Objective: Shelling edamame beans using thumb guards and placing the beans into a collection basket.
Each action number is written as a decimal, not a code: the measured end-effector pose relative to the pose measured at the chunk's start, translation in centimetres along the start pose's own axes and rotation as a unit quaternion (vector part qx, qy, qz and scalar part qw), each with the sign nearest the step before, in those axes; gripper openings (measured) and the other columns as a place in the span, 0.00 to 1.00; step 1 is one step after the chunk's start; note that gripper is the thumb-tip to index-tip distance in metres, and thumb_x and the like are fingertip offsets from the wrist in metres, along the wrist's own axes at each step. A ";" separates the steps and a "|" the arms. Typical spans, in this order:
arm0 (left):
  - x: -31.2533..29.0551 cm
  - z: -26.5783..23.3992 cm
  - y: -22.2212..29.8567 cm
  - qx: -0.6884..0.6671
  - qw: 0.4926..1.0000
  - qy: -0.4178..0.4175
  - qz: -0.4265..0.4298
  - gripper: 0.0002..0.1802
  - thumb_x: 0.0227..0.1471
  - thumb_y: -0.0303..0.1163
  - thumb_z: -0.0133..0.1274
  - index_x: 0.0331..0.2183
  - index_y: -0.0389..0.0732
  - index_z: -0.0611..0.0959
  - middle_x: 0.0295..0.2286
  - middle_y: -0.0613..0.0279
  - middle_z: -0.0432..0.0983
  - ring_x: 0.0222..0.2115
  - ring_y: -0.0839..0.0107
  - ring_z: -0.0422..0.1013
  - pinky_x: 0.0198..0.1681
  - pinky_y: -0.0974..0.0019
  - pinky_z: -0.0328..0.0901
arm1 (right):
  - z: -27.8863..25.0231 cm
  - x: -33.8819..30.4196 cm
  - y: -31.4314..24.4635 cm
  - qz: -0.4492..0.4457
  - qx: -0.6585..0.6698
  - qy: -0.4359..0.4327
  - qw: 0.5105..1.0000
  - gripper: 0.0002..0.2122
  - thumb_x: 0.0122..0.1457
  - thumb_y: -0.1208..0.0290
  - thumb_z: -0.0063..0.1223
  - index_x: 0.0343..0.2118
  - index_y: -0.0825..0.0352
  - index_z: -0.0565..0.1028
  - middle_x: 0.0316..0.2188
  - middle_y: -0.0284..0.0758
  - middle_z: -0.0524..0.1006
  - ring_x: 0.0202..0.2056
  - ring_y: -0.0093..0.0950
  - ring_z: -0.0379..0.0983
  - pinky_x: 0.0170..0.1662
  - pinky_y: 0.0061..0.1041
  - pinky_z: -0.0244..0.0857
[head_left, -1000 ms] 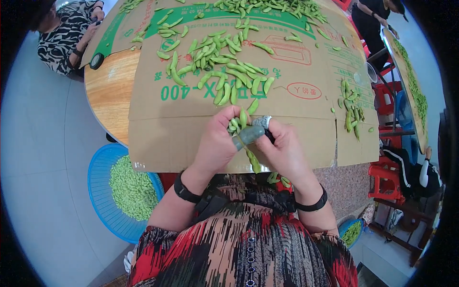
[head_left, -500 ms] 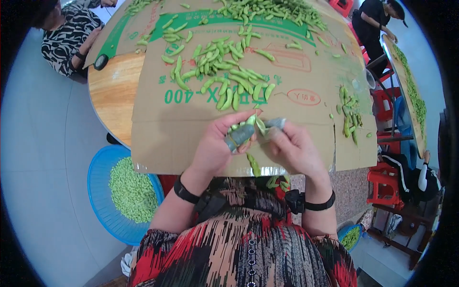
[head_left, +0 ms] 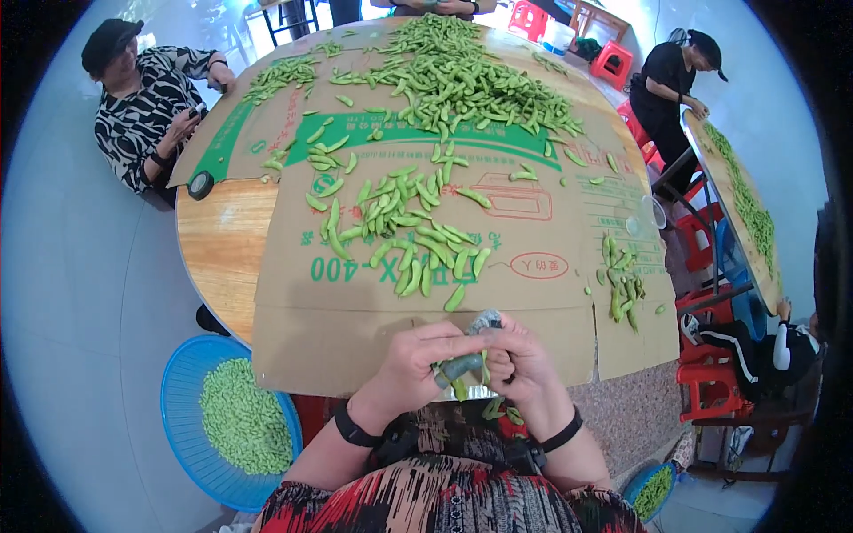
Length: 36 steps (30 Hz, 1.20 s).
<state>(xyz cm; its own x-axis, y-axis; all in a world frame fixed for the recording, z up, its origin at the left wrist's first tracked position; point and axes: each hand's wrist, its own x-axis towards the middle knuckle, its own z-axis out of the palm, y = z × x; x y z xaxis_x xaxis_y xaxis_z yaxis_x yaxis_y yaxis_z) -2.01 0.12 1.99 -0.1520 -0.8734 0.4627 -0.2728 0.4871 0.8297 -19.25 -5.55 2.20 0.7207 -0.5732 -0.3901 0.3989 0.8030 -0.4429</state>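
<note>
My left hand [head_left: 416, 362] and my right hand [head_left: 526, 357] meet at the near edge of a flattened cardboard sheet [head_left: 533, 324]. Grey-green wraps cover some fingers on both. Between the pinched fingertips shows a bit of green soybean pod [head_left: 485, 369], mostly hidden by the fingers. Just under the left fingers a pod [head_left: 459, 389] points downward; whether it is held or lies on the cardboard edge, I cannot tell. A single pod [head_left: 454, 298] lies ahead of my hands, nearer than a loose cluster of pods [head_left: 391, 209].
A large pod heap [head_left: 462, 80] covers the table's far side. Low at my left stands a blue basket [head_left: 173, 404] of shelled beans; a smaller blue basket [head_left: 633, 489] is at lower right. Co-workers sit left and stand right. Red stools [head_left: 711, 391] line the right side.
The view has tilted up, showing more of the far table. My hands, slightly apart before with a pod between them, have come together at the fingertips.
</note>
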 end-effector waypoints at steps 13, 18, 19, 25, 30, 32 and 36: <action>-0.1 -0.6 -1.7 -0.521 0.806 0.090 -0.266 0.08 0.50 0.20 0.44 0.35 0.40 0.70 0.28 0.61 0.72 0.22 0.80 0.65 0.24 0.80 0.58 | 3.4 0.2 -1.4 -0.199 -0.054 0.066 0.976 0.02 0.57 0.74 0.47 0.29 0.65 0.70 0.10 0.23 0.61 0.10 0.12 0.53 0.12 0.12 0.45; 0.4 -1.4 -2.6 -0.601 0.734 0.219 -0.226 0.06 0.55 0.28 0.42 0.35 0.39 0.72 0.28 0.59 0.70 0.20 0.78 0.62 0.19 0.79 0.54 | 3.5 -1.8 -5.3 -0.118 -0.607 0.026 0.786 0.08 0.53 0.70 0.52 0.28 0.72 0.74 0.20 0.28 0.73 0.24 0.17 0.67 0.26 0.21 0.62; 0.2 -1.5 -3.0 -0.615 0.727 0.214 -0.219 0.10 0.57 0.34 0.40 0.35 0.38 0.72 0.27 0.58 0.69 0.20 0.78 0.62 0.18 0.81 0.53 | 2.9 -0.6 -4.3 -0.182 -0.644 0.099 0.736 0.10 0.52 0.68 0.53 0.29 0.72 0.74 0.19 0.32 0.74 0.22 0.20 0.69 0.26 0.23 0.63; -0.4 -1.3 -2.7 -0.628 0.711 0.218 -0.230 0.14 0.59 0.37 0.38 0.34 0.37 0.73 0.27 0.58 0.69 0.20 0.78 0.62 0.15 0.84 0.50 | 4.0 3.7 0.5 -0.238 -0.856 0.262 0.376 0.17 0.49 0.57 0.56 0.22 0.69 0.70 0.15 0.44 0.73 0.21 0.40 0.73 0.24 0.34 0.67; -0.8 -0.9 -1.9 -0.561 0.765 0.202 -0.243 0.09 0.55 0.28 0.42 0.37 0.37 0.73 0.27 0.60 0.70 0.21 0.79 0.63 0.16 0.83 0.50 | 2.5 4.1 0.6 -0.268 -0.822 0.251 0.436 0.14 0.51 0.64 0.54 0.26 0.72 0.69 0.17 0.47 0.73 0.21 0.43 0.71 0.25 0.38 0.64; -0.5 -0.6 -1.9 -0.516 0.795 0.194 -0.255 0.17 0.47 0.18 0.46 0.42 0.37 0.74 0.28 0.63 0.70 0.20 0.81 0.62 0.17 0.82 0.51 | 1.6 3.3 -0.3 -0.246 -0.633 0.184 0.710 0.09 0.55 0.68 0.51 0.26 0.69 0.71 0.14 0.33 0.70 0.13 0.25 0.64 0.18 0.23 0.57; -0.2 -0.7 -1.7 -0.548 0.786 0.126 -0.256 0.17 0.46 0.17 0.48 0.41 0.36 0.75 0.29 0.63 0.71 0.21 0.82 0.63 0.18 0.82 0.53 | 2.9 1.4 -0.9 -0.071 -0.256 0.049 0.963 0.09 0.60 0.68 0.45 0.27 0.67 0.71 0.14 0.20 0.61 0.13 0.10 0.50 0.16 0.11 0.45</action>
<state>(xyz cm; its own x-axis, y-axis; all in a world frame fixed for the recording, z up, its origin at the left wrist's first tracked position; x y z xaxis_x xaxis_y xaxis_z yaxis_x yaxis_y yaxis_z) -0.80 -0.52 0.69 -0.0589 -0.9944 -0.0874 0.7668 -0.1011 0.6339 -16.94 -6.64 4.42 0.6121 -0.7044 -0.3594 0.1396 0.5436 -0.8277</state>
